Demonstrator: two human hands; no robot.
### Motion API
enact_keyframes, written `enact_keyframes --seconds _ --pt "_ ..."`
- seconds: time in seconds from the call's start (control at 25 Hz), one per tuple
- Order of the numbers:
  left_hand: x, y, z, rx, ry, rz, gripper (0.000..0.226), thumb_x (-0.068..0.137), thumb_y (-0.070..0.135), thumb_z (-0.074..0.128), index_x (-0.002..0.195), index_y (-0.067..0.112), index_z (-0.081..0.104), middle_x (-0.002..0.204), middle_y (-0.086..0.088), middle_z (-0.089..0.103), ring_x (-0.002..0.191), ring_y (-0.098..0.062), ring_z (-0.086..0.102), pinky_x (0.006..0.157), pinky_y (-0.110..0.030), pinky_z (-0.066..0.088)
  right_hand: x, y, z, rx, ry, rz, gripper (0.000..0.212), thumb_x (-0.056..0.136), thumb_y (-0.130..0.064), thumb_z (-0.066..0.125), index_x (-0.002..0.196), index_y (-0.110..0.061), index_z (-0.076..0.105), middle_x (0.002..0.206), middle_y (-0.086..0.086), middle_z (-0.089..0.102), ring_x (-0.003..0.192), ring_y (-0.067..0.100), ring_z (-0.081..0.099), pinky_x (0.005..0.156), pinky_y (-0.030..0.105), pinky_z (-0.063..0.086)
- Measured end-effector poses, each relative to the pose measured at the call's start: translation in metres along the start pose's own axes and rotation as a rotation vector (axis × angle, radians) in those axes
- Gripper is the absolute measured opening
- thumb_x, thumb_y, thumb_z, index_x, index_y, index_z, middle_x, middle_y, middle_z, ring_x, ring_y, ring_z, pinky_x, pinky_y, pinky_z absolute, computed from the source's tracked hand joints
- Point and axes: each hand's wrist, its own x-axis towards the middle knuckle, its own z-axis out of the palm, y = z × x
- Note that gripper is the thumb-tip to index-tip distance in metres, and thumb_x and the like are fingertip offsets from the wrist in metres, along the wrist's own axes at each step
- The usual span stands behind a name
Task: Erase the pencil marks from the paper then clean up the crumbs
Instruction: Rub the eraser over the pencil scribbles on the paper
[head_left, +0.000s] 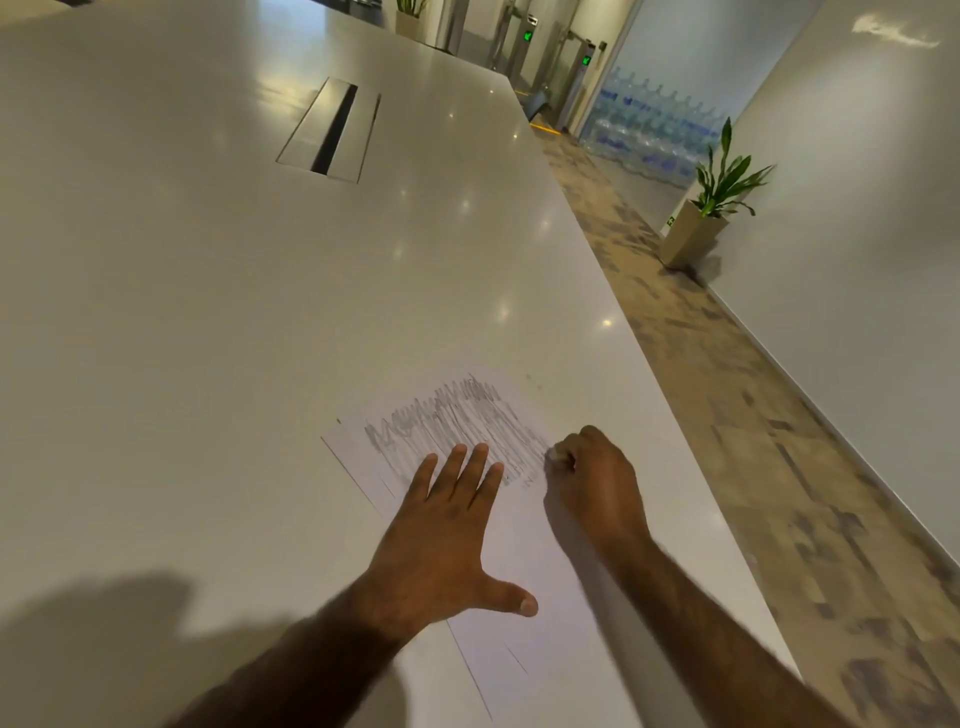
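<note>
A white sheet of paper (524, 551) lies near the right edge of the long white table (208, 312). Dense grey pencil scribbles (457, 423) cover its far part. My left hand (447, 535) presses flat on the paper, fingers straight and spread, fingertips reaching the scribbles. My right hand (592, 483) is curled into a fist at the right end of the scribbles, pinching a small pale eraser (557, 456) that is mostly hidden by the fingers.
The table's right edge (691, 441) runs close beside my right hand, with patterned carpet below. A cable hatch (332, 130) is set into the tabletop farther away. A potted plant (711, 208) stands by the wall, and several water bottles are stacked beyond it.
</note>
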Motion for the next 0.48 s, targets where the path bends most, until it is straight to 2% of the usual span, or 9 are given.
enact_keyframes --seconds 0.08,0.12,0.2,0.28,0.36,0.4,0.48 --pt "0.0 0.0 0.002 -0.008 0.011 0.002 0.135 0.067 0.102 0.035 0.155 0.023 -0.029 0.157 -0.003 -0.044 0.145 -0.026 -0.04 0.119 -0.049 -0.024 -0.031 -0.016 0.0 0.009 -0.046 -0.099 0.03 0.089 -0.01 0.062 0.063 -0.021 0.05 0.069 -0.005 0.05 0.061 0.014 0.051 0.055 0.03 0.041" --pt "0.002 -0.001 0.005 -0.005 0.025 0.005 0.133 0.07 0.101 0.037 0.157 0.023 -0.027 0.159 -0.004 -0.041 0.146 -0.027 -0.039 0.121 -0.051 -0.021 -0.056 -0.026 0.0 -0.007 -0.112 -0.201 0.026 0.086 -0.011 0.064 0.063 -0.02 0.055 0.068 -0.005 0.051 0.062 0.013 0.05 0.055 0.029 0.043" --pt "0.003 -0.002 0.007 0.011 0.028 0.013 0.13 0.073 0.098 0.038 0.158 0.023 -0.025 0.162 -0.005 -0.038 0.148 -0.027 -0.037 0.123 -0.052 -0.017 -0.07 -0.031 -0.002 -0.077 -0.171 -0.336 0.019 0.081 -0.012 0.068 0.064 -0.02 0.06 0.066 -0.007 0.051 0.061 0.01 0.045 0.054 0.02 0.036" --pt "0.004 -0.003 0.006 0.007 0.002 0.006 0.134 0.067 0.102 0.035 0.157 0.023 -0.027 0.158 -0.004 -0.042 0.147 -0.028 -0.038 0.121 -0.052 -0.021 -0.037 -0.016 0.004 -0.116 -0.089 -0.286 0.018 0.086 -0.017 0.066 0.068 -0.02 0.063 0.068 -0.008 0.053 0.061 0.008 0.048 0.055 0.015 0.035" --pt "0.002 -0.001 0.002 0.004 -0.012 -0.004 0.136 0.064 0.103 0.033 0.155 0.024 -0.03 0.155 -0.002 -0.046 0.145 -0.028 -0.04 0.116 -0.049 -0.028 -0.001 -0.002 0.002 -0.111 -0.022 -0.098 0.023 0.095 -0.025 0.058 0.074 -0.02 0.065 0.074 -0.008 0.054 0.064 0.008 0.054 0.055 0.02 0.043" --pt "0.001 0.0 0.001 0.004 -0.01 -0.004 0.136 0.064 0.104 0.033 0.155 0.024 -0.03 0.154 -0.002 -0.046 0.144 -0.027 -0.041 0.114 -0.048 -0.029 0.006 0.004 0.002 -0.088 -0.015 -0.06 0.026 0.097 -0.027 0.055 0.074 -0.019 0.064 0.075 -0.008 0.053 0.065 0.008 0.055 0.056 0.021 0.044" --pt "0.0 0.001 0.001 0.0 -0.015 0.002 0.136 0.065 0.103 0.034 0.156 0.023 -0.029 0.156 -0.003 -0.045 0.144 -0.028 -0.041 0.118 -0.05 -0.026 -0.009 -0.003 0.004 -0.072 -0.04 -0.095 0.024 0.095 -0.023 0.057 0.072 -0.02 0.063 0.073 -0.009 0.052 0.065 0.008 0.055 0.056 0.019 0.042"
